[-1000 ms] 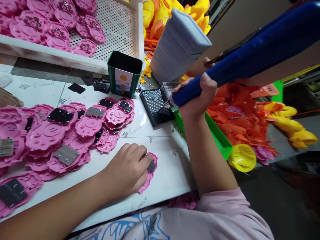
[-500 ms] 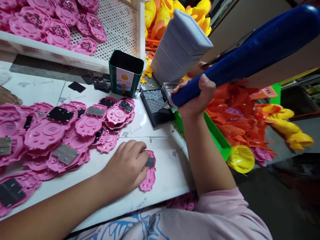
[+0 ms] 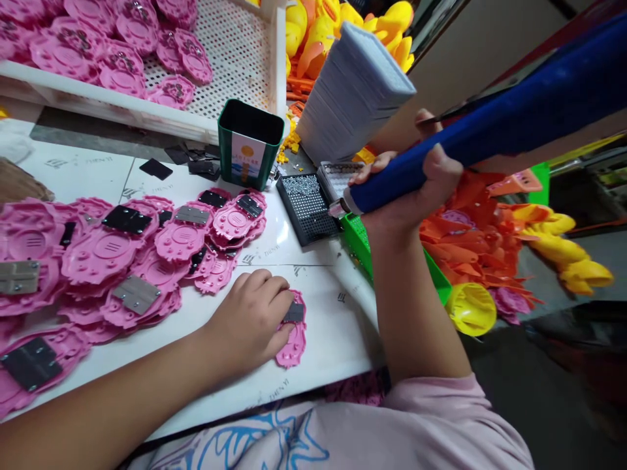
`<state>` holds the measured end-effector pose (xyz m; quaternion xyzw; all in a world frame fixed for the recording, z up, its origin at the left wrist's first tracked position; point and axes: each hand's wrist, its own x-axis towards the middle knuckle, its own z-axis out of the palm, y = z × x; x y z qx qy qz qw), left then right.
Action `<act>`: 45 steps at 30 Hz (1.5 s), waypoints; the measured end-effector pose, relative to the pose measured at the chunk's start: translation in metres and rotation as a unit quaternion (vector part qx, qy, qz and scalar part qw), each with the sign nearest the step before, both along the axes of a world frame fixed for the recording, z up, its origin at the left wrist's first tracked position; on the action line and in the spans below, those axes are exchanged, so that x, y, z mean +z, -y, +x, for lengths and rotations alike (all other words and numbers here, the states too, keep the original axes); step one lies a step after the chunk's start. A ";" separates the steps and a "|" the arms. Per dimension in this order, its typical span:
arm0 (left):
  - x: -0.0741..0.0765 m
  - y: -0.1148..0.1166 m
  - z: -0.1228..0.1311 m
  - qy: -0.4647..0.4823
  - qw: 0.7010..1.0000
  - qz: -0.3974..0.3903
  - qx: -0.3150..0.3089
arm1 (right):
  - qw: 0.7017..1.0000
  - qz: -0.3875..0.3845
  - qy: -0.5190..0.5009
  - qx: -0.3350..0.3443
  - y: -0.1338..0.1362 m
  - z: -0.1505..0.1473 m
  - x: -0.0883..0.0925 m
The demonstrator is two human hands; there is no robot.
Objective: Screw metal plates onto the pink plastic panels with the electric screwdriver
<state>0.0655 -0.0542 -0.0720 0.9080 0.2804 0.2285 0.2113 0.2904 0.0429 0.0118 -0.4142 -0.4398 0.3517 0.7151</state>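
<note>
Under my left hand (image 3: 259, 316) lies a pink plastic part (image 3: 292, 343) with a dark plate on it; my fingers are closed on its left side, pressing it to the table. My right hand (image 3: 406, 189) is wrapped round a blue electric screwdriver (image 3: 470, 143), its body slanting up to the right. The screwdriver's tip points left, just above and beside the right edge of a black screw tray (image 3: 313, 225). Small silver screws (image 3: 301, 186) are heaped at the tray's far end. Whether a screw sits on the tip I cannot tell.
Pink parts with screwed plates (image 3: 108, 251) pile up at left. Behind stand a white crate (image 3: 147, 114) of pink parts, a green tin (image 3: 249, 153) and loose black plates (image 3: 155, 168). A green basket (image 3: 360, 245), orange pieces (image 3: 455, 241) and a white stack (image 3: 353, 98) are at right.
My right hand has drawn the screwdriver right and slightly up, its tip moving from over the screw tray to the tray's right edge. My left hand stays on the pink part.
</note>
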 end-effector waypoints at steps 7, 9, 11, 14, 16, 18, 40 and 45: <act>0.005 0.000 0.001 -0.006 0.998 0.019 0.063 | 0.979 0.052 -0.056 0.188 0.067 -0.014 0.003; 0.006 0.000 0.002 -0.015 0.997 0.016 0.070 | 0.971 0.040 -0.048 0.232 0.079 -0.016 0.001; 0.006 0.001 0.003 -0.021 0.997 0.017 0.074 | 0.966 0.003 -0.038 0.257 0.087 -0.017 0.001; 0.006 0.001 0.003 -0.021 0.997 0.024 0.076 | 0.955 -0.033 -0.048 0.292 0.091 -0.019 0.002; 0.006 0.001 0.003 -0.026 0.997 0.020 0.071 | 0.950 -0.029 -0.058 0.304 0.092 -0.020 0.001; 0.006 0.001 0.003 -0.032 0.997 0.014 0.069 | 0.950 -0.016 -0.059 0.306 0.092 -0.021 -0.001; 0.016 0.008 0.003 -0.076 0.996 -0.014 0.049 | 0.957 -0.011 0.033 0.287 0.102 -0.029 -0.008; 0.017 0.010 0.004 -0.080 0.995 -0.022 0.058 | 0.955 -0.002 0.048 0.293 0.101 -0.029 -0.014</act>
